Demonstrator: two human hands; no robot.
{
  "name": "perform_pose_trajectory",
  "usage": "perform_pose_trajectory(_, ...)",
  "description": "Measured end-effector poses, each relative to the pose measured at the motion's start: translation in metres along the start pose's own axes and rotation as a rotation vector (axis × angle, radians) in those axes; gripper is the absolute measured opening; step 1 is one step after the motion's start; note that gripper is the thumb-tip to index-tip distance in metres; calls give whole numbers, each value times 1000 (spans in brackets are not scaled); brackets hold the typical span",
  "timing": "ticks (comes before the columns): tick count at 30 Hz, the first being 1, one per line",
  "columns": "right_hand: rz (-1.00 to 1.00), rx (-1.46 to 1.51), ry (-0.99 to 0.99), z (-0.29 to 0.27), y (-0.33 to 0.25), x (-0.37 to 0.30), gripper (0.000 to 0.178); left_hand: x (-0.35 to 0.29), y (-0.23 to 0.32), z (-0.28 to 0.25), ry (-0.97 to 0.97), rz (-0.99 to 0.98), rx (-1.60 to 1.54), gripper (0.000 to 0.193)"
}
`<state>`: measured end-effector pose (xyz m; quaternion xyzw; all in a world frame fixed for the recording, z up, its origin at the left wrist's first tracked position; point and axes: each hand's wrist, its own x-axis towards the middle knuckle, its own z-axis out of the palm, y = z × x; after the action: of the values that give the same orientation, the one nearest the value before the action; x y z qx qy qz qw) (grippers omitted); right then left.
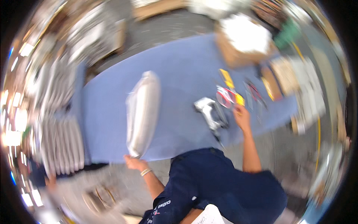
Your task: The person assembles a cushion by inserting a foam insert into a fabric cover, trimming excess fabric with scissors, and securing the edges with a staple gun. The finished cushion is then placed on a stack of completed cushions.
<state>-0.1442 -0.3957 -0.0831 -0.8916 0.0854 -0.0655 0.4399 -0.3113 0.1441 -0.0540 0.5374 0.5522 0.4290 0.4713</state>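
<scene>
Our left hand (135,162) pinches silvery plastic-wrapped bundle (141,110) at near end, looks light/slippery/floppy; right hand (241,116) by yellow tool (239,99), grip unclear.

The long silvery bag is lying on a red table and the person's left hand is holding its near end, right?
Not quite. The head view shows the table covered in blue, not red. The long silvery bag does lie on it, and the left hand grips its near end at the table's edge.

A cardboard box (238,56) of white stuff — on a blue table (182,71).
</scene>
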Motion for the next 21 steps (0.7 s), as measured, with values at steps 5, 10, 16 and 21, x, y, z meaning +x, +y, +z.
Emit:
perform_pose_trajectory(5,-414,-449,-132,47,36,61,37,-27,11,-2,-281,-36,-300,27)
perform_pose_trajectory(10,-160,-549,-225,64,31,107,49,-44,64,15,-186,3,-4,63)
perform_pose_trajectory(16,347,19,-450,34,38,140,53,-70,70,23,-112,-26,-16,63)
perform_pose_trajectory(21,308,714,-204,44,-34,72,56,-68,28,11,-202,254,-74,48)
